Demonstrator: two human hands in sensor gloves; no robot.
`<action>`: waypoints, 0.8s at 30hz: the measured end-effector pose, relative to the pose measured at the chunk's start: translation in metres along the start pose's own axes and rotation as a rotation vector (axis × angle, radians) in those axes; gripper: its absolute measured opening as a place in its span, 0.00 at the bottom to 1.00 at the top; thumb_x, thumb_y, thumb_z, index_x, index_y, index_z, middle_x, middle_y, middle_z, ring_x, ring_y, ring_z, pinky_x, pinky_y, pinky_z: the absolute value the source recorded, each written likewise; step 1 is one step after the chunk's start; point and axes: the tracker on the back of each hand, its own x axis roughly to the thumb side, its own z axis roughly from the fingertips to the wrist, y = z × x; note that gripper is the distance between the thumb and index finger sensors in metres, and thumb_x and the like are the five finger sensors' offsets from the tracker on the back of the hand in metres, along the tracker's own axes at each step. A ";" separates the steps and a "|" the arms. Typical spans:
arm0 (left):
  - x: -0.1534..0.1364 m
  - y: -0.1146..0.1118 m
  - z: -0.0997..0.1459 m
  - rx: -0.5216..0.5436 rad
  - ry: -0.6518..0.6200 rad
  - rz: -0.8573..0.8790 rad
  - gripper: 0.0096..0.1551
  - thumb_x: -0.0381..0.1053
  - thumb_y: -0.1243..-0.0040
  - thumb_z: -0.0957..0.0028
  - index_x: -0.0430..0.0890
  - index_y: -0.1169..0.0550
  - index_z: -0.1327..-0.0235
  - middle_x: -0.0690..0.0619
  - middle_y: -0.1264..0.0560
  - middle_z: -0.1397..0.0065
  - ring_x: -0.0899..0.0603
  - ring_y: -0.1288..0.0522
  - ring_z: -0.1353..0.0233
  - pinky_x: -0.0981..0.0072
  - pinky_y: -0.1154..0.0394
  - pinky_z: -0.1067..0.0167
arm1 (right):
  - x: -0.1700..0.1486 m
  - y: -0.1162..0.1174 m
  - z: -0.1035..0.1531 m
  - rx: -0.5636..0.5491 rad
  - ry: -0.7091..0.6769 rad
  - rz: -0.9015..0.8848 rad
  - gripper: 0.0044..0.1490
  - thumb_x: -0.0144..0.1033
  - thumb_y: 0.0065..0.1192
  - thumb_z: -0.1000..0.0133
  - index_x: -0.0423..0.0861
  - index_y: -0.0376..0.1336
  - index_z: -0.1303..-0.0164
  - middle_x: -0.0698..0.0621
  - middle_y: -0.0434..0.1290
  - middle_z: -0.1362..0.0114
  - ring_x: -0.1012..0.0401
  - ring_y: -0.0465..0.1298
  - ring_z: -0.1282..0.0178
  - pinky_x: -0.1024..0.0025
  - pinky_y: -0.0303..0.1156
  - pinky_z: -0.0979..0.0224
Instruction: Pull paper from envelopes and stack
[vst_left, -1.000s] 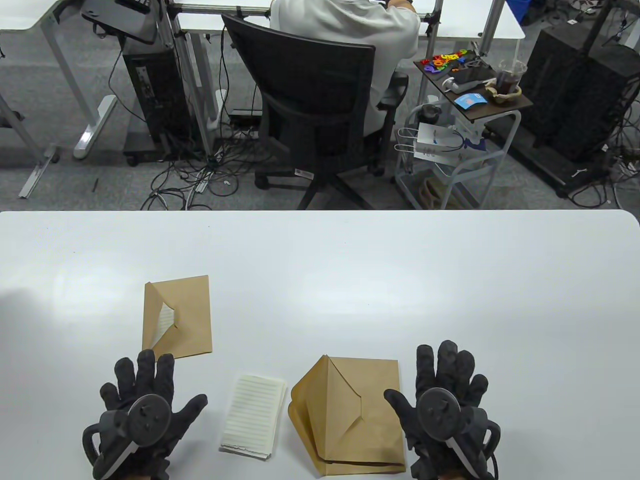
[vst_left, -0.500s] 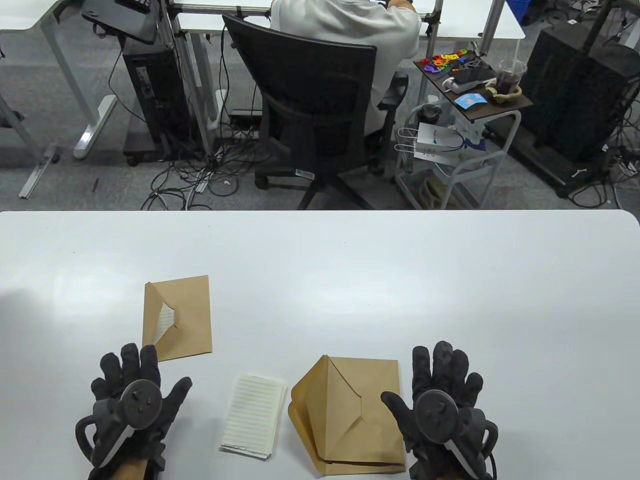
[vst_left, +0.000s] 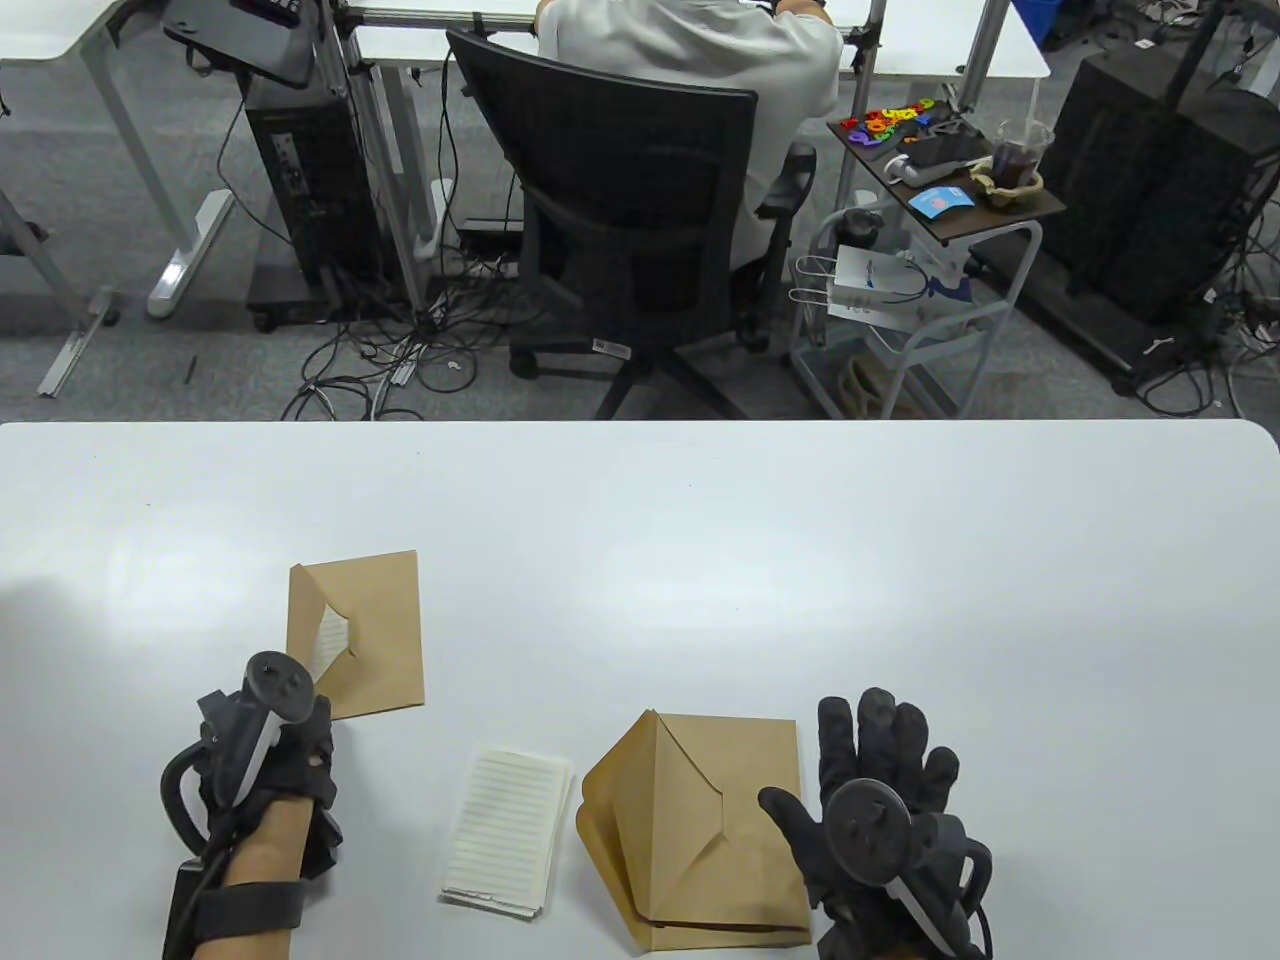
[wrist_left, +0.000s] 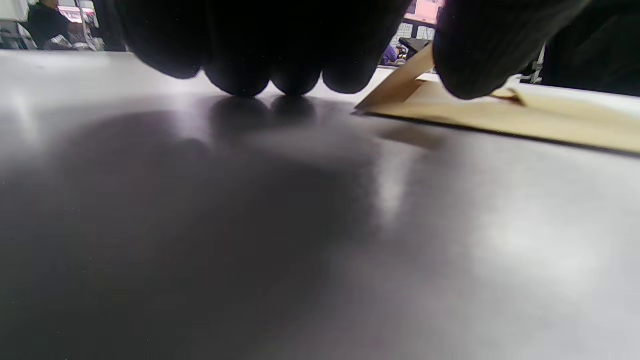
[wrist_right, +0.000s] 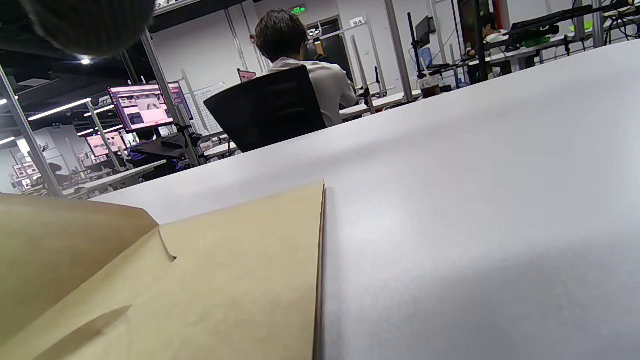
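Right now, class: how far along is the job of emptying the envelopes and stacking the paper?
Done: lined sheets lie stacked beside the near envelopes, which look empty. In hand: the left hand is at the far envelope's near corner, thumb by its edge; contact is unclear. The right hand rests flat. Left: pulling the white paper showing under that flap and stacking it.

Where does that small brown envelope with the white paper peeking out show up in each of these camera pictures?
Table view: the small envelope lies left of centre, just beyond the left hand.
Left wrist view: it sits at upper right, its flap raised beside the thumb.
Right wrist view: not in it; the tan sheet there is the larger envelope pile.
Shared landmark: the white table.
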 end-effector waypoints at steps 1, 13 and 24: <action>0.001 -0.001 -0.001 0.015 0.000 -0.021 0.41 0.63 0.33 0.45 0.39 0.24 0.26 0.39 0.29 0.22 0.28 0.27 0.26 0.36 0.28 0.37 | 0.000 0.000 0.000 0.003 -0.002 0.001 0.60 0.67 0.58 0.56 0.57 0.37 0.19 0.47 0.35 0.13 0.42 0.35 0.14 0.34 0.31 0.23; -0.008 0.006 0.004 0.160 0.006 -0.024 0.23 0.55 0.32 0.44 0.45 0.12 0.42 0.46 0.17 0.36 0.36 0.15 0.38 0.41 0.21 0.42 | 0.004 0.003 0.002 0.030 -0.004 0.011 0.59 0.66 0.59 0.55 0.56 0.39 0.19 0.46 0.36 0.13 0.41 0.37 0.14 0.34 0.32 0.23; -0.031 0.034 0.032 0.271 -0.017 0.334 0.23 0.54 0.29 0.46 0.41 0.12 0.45 0.48 0.10 0.53 0.46 0.06 0.60 0.54 0.12 0.64 | 0.005 0.004 0.002 0.042 -0.003 -0.013 0.59 0.65 0.59 0.55 0.56 0.39 0.19 0.46 0.37 0.13 0.41 0.38 0.14 0.34 0.34 0.22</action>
